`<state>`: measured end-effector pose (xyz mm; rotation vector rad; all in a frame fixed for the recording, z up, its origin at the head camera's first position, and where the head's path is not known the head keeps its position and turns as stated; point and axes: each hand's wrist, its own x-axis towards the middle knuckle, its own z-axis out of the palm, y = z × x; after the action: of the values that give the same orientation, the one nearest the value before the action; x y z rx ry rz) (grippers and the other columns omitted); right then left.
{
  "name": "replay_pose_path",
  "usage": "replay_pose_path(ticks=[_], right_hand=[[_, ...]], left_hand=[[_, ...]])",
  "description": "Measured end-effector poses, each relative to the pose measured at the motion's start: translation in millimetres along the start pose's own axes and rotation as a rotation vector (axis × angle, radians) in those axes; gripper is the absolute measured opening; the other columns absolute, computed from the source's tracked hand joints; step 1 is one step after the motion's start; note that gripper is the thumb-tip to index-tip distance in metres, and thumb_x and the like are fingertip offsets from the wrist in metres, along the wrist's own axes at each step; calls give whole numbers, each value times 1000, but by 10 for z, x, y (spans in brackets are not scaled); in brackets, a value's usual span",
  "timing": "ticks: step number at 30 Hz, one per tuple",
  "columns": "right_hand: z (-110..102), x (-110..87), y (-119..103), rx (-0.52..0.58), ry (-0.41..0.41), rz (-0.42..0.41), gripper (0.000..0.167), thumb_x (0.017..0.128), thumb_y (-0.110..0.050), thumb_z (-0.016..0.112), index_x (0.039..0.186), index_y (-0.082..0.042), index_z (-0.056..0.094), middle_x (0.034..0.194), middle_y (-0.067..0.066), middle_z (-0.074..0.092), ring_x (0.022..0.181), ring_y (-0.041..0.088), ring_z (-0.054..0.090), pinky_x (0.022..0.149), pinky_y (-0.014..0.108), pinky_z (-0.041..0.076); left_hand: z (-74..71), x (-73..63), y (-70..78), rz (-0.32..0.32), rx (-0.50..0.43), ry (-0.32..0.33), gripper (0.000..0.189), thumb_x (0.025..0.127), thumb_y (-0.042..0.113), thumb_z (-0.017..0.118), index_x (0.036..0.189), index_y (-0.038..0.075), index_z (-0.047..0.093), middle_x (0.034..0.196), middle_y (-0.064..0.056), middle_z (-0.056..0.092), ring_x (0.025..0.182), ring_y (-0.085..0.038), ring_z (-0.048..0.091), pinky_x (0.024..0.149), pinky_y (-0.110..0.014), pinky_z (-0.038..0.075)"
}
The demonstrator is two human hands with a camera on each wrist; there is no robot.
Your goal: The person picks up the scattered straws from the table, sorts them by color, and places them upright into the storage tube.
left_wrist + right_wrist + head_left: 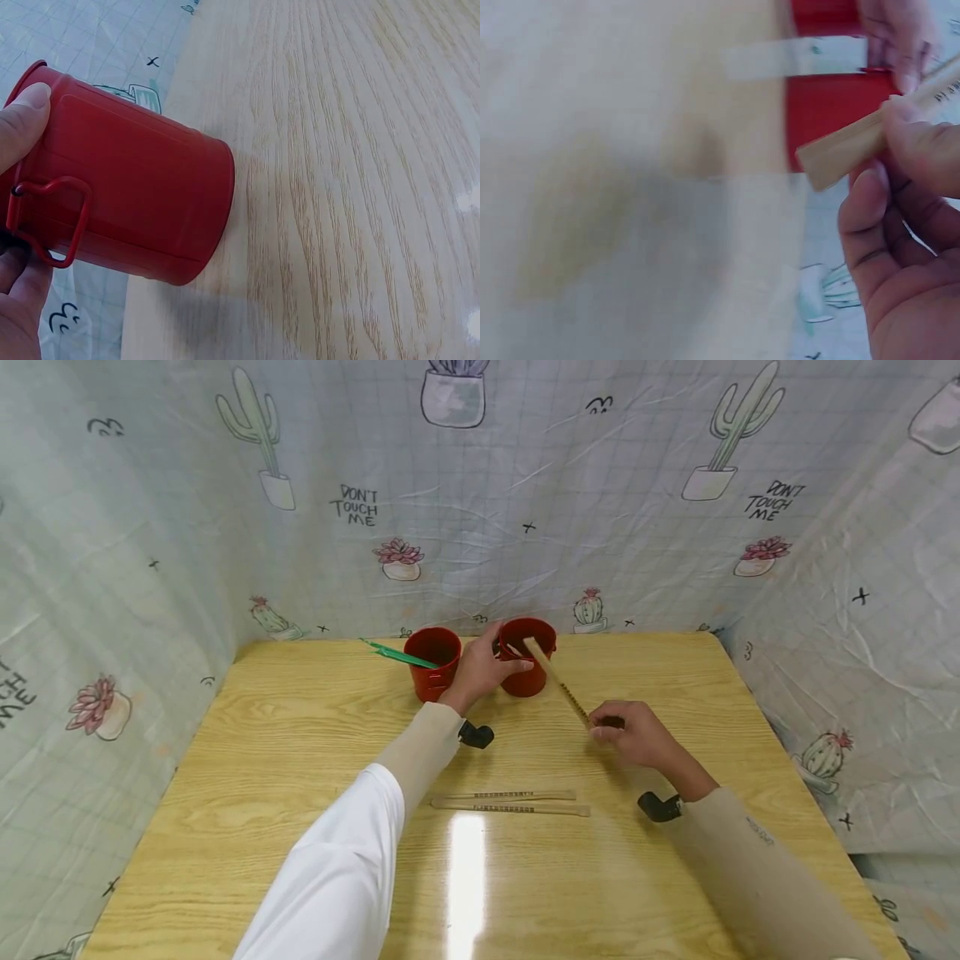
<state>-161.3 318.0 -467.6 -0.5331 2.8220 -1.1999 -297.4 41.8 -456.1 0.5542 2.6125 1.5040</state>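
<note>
Thumb and fingers of my left hand [480,670] grip the rim of a red metal bucket [522,681], which stands upright toward the back of the table. In the left wrist view the thumb lies on the outside of this bucket [135,172], near its wire handle. My right hand [633,732] pinches one end of a brown paper-wrapped straw [558,681], whose far end slants over the bucket's mouth. Another pale stick end [514,650] shows inside that bucket. In the right wrist view, printing marks the straw's wrapper [847,146].
To the left stands a second red bucket [431,687] with green-wrapped sticks [405,656] leaning out. Two brown wrapped straws [517,809] lie side by side on the wooden table [300,760]. A printed cloth [480,485] hangs behind and at both sides.
</note>
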Motion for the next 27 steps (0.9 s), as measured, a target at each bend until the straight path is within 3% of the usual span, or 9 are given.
replay_pose_path(ticks=[7,13,17,27], right_hand=[[-122,307,-242,102,122,-25,6,101,-4,66,99,-2,71,89,15,69,66,13,51,59,28,44],[-163,645,-476,88,239,-42,4,100,-6,68,98,-3,69,89,15,69,73,20,62,65,27,49],[-181,894,-634,64,310,-56,7,99,-9,71,97,-2,68,90,16,72,75,23,66,67,28,52],[-122,1260,-780,63,314,-96,7,99,-5,69,98,2,71,95,21,74,85,34,71,77,46,60]], left_hand=[[-26,13,20,-20,19,0,94,87,41,85,163,17,35,154,-5,57,136,-28,59,116,-45,50],[5,-15,33,-44,28,-8,94,87,41,85,163,18,35,156,-5,55,141,-28,56,118,-45,49],[13,-6,30,-26,6,-5,91,88,39,84,162,16,36,153,-4,58,138,-27,59,116,-45,50],[11,8,12,3,15,10,89,88,37,85,160,13,39,146,-5,64,132,-27,63,112,-43,53]])
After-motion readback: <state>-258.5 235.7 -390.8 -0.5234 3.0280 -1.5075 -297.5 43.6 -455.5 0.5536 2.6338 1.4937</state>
